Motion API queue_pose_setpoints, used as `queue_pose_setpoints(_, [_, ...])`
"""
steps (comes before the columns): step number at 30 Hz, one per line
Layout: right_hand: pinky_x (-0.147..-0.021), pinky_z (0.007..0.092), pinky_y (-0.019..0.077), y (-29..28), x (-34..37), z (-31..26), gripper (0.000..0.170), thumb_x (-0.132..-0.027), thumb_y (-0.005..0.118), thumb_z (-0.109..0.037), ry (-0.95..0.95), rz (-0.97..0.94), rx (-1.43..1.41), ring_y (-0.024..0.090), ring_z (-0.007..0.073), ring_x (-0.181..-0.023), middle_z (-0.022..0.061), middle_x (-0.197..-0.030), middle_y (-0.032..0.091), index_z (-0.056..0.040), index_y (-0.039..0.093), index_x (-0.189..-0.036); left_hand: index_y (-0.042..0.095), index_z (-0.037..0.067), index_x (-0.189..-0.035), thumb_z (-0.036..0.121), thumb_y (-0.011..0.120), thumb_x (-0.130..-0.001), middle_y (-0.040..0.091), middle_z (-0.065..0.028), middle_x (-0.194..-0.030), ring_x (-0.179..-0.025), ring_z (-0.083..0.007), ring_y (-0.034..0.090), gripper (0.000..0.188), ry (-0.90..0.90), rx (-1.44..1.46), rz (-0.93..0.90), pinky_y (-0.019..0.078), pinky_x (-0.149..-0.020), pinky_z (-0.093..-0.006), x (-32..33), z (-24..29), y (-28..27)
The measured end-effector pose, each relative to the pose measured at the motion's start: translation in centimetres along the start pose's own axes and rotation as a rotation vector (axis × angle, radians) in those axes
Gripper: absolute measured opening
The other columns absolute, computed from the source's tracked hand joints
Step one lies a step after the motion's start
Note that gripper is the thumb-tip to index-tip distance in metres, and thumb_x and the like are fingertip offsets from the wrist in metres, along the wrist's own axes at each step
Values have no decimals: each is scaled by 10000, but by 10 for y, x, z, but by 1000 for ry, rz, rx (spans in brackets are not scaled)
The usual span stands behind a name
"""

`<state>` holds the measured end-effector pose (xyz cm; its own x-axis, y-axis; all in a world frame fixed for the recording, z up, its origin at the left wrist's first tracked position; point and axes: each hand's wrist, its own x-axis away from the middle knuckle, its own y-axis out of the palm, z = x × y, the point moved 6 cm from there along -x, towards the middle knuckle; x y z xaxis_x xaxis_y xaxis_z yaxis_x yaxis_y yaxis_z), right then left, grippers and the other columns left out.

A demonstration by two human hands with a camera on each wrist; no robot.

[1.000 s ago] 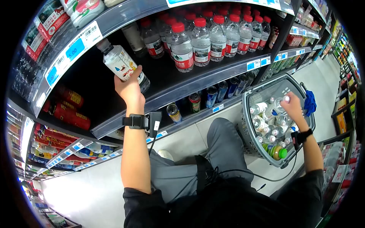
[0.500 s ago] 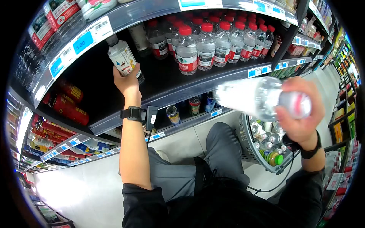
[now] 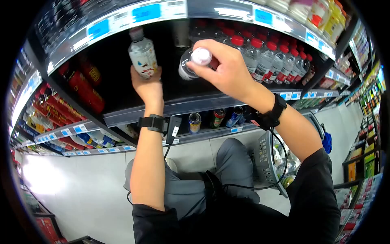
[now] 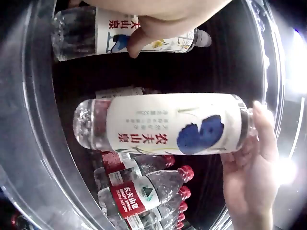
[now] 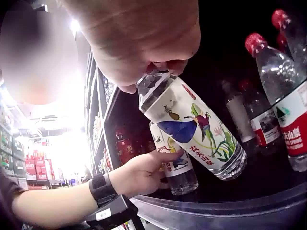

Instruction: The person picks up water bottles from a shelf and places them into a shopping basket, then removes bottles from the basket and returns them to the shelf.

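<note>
On the dark shelf, the left hand [image 3: 148,84] grips the lower part of an upright white-labelled bottle [image 3: 143,57]. Its thumb lies across that bottle's label [image 4: 108,33] in the left wrist view. To its right, the right hand [image 3: 227,69] pinches a second bottle [image 3: 187,67] by the neck, just under its white cap. This second bottle [image 5: 192,129] hangs tilted in the right wrist view, its base near the shelf surface; whether it touches cannot be told. Another pale bottle [image 3: 181,33] stands behind, partly hidden.
Red-capped water bottles [image 3: 268,61] stand in rows at the right of the shelf. Red packages [image 3: 83,87] lie at the left. Cans [image 3: 195,122] stand on the shelf below. A grey basket [image 3: 265,156] of bottles is on the floor, partly behind the right arm.
The right hand has lifted a bottle out of the basket and carried it up and left to the shelf. The left hand still grips its bottle, which now stands more upright.
</note>
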<state>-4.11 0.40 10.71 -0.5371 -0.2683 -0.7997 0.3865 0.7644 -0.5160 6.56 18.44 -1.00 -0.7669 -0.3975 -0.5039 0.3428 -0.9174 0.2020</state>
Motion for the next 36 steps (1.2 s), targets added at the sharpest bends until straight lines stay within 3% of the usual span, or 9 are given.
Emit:
queue_pose_setpoints(6, [-616,328,495,31,-39,36,368,-810,750,-258,112,-1,29,629,235,-660,158,-828,667,8,623,-1031,506,-5,-1217,4,788,-709,563,-193,-1109,-1028,-336,585,581,22,-9,46,471,-881,-416,-6,-26,0])
queue_pose_setpoints(9, [-820,353,517,46,-69,64,502,-855,695,-374,257,-75,233,667,247,-923,156,-1048,686,-6,600,-1183,500,13,-1236,23,804,-699,563,-196,-1140,-1064,-366,577,617,8,-47,52,473,-908,-427,-7,-32,0])
queue_pose_setpoints(11, [-948,410,467,54,-83,91,610,-870,607,-522,324,-173,428,597,357,-1119,196,-1222,616,-60,562,-1265,506,28,-1200,21,801,-701,569,-190,-1147,-1072,-370,579,579,6,-117,77,480,-903,-446,-5,-24,-1])
queue_pose_setpoints(19, [-1034,459,408,62,-98,120,725,-858,590,-590,259,-300,352,471,371,-1280,208,-1402,480,-110,470,-1389,496,40,-1189,-9,776,-713,563,-191,-1152,-1080,-389,570,555,-34,-204,114,489,-907,-466,1,-4,-3])
queue_pose_setpoints(24, [-1023,437,421,54,-97,131,664,-884,581,-539,117,-213,462,497,359,-1255,222,-1371,503,-102,479,-1374,461,37,-1238,-5,779,-713,525,-208,-1180,-1124,-390,531,615,-38,-204,27,465,-943,-468,1,-9,8])
queue_pose_setpoints(27, [-1002,424,440,46,-87,123,622,-890,594,-466,191,-282,555,527,357,-1218,244,-1322,530,-98,467,-1375,471,42,-1271,27,796,-701,494,-217,-1197,-1133,-382,502,656,-50,-276,-15,446,-962,-461,7,-7,14])
queue_pose_setpoints(29, [-957,429,470,39,-63,105,597,-886,613,-383,449,-370,487,551,359,-1175,243,-1293,548,-99,443,-1384,484,53,-1282,49,807,-692,482,-219,-1206,-1137,-377,489,672,-70,-321,-74,439,-970,-454,9,-5,20])
queue_pose_setpoints(33, [-851,475,503,13,-11,41,465,-853,643,-209,98,-264,401,584,411,-1044,174,-1169,562,-93,491,-1277,526,84,-1291,97,828,-672,486,-211,-1193,-1123,-358,493,689,-88,-340,-251,436,-974,-443,8,-6,36])
queue_pose_setpoints(36, [-727,411,511,-13,32,10,400,-848,655,-169,116,-364,422,616,322,-889,125,-1063,585,-103,533,-1223,538,103,-1283,110,833,-671,501,-199,-1170,-1094,-349,525,680,-76,-276,-318,457,-958,-432,10,-16,51])
